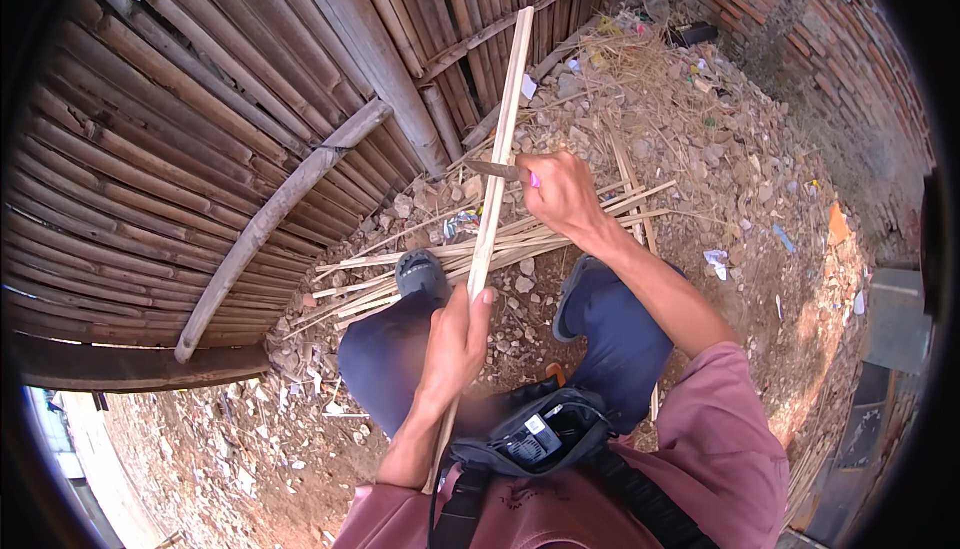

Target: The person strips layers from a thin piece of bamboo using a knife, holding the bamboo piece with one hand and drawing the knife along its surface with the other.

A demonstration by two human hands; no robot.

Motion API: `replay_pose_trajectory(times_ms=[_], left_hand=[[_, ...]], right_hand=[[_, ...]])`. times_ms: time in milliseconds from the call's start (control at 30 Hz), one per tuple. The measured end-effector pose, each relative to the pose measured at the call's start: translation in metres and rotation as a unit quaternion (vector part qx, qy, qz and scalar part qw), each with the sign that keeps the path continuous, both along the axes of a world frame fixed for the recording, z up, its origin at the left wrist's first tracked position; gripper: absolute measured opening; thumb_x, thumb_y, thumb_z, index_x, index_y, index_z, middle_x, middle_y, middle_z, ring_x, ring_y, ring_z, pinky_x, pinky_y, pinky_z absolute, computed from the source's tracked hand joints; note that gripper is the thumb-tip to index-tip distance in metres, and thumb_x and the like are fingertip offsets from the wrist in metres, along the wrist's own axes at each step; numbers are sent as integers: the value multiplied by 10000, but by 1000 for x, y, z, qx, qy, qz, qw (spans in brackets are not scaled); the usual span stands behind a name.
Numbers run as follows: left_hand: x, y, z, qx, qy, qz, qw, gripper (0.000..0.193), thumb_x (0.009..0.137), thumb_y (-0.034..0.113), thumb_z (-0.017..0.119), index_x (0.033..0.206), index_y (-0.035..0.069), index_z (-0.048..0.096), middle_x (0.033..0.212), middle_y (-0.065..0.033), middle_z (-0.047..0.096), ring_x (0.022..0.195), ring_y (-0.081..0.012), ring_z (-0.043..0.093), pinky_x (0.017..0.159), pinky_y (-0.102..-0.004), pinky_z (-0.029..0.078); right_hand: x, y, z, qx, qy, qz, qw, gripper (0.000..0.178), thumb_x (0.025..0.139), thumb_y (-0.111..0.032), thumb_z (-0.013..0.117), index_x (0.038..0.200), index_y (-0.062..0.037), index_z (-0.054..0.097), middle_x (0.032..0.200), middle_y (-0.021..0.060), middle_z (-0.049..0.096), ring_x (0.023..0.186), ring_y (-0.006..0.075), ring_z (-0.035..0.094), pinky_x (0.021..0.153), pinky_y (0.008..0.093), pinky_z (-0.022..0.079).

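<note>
Left hand (457, 341) closed round a pale wood strip (506, 121), which runs on past the right hand (565, 197). That one's fisted on a knife (496, 171), blade across strip. Loose strips (378, 261) on ground beyond left hand; brick wall (850, 59) far off, right of both.

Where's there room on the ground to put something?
Most open: brown dirt between the right sleeve and the grey slab, with some scraps. Crowded: around the shoes, where pale sticks lie over stones, below the knife and wooden strip.
</note>
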State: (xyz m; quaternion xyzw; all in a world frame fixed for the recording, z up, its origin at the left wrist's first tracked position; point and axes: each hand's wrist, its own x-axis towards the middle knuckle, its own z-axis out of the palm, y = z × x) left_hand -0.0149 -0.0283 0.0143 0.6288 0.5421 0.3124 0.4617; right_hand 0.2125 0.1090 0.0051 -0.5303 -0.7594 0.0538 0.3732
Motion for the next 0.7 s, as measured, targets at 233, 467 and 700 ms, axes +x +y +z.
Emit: replay_pose_trajectory(times_ms=[233,467,700], left_hand=[[-4,4,0,3,-17,5,1000,295,1146,252,537,1048,-19,601,622,-158,549,544,-263,533,577,-437,444],[-2,1,0,-9,16,1,1000,280,1139,255,550,1096,-7,640,629,-178,553,542,-302,531,577,-445,439],[-4,3,-2,26,17,-4,1000,278,1144,253,542,1050,-3,601,626,-144,557,539,-270,538,556,-423,434]], right_hand=[[-18,-24,-1,2,-12,105,994,134,772,-37,579,728,-17,704,620,197,671,567,367,696,537,481,541],[9,6,-2,40,12,6,999,141,767,-27,581,738,-18,720,640,199,691,571,369,703,544,481,548],[-5,-11,-3,40,-16,56,998,152,771,-12,577,751,-10,728,632,180,693,550,341,693,524,454,537]])
